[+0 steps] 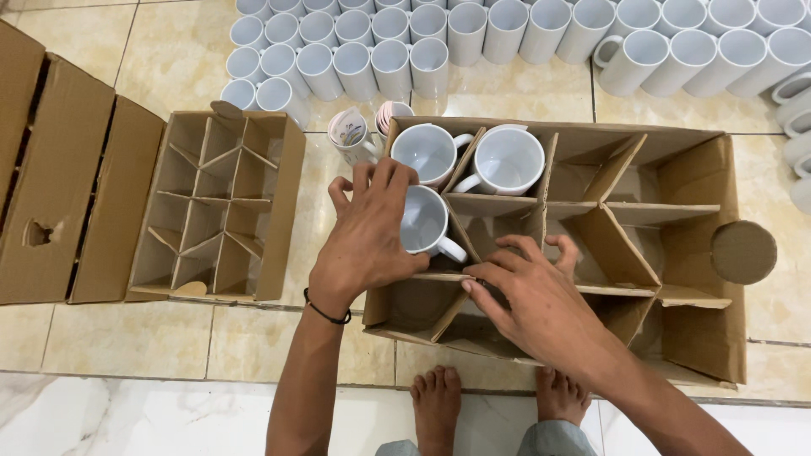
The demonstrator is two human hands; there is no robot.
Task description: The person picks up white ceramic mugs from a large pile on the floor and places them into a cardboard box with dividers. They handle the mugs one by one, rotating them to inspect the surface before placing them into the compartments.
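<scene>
My left hand (367,232) grips a white mug (425,225) by its rim, set in a left-hand cell of the cardboard box (701,338) with dividers. My right hand (528,295) rests with spread fingers on the divider (629,253) beside that mug, holding nothing. Two more white mugs (428,152) (507,160) stand upright in the far cells of the same box. The other cells are empty.
A second, empty divided box (287,203) lies to the left, next to flat cardboard (59,186). Several white mugs (507,29) stand in rows on the tiled floor beyond. Two printed mugs (353,135) sit by the box's far-left corner. My bare feet (435,409) are below.
</scene>
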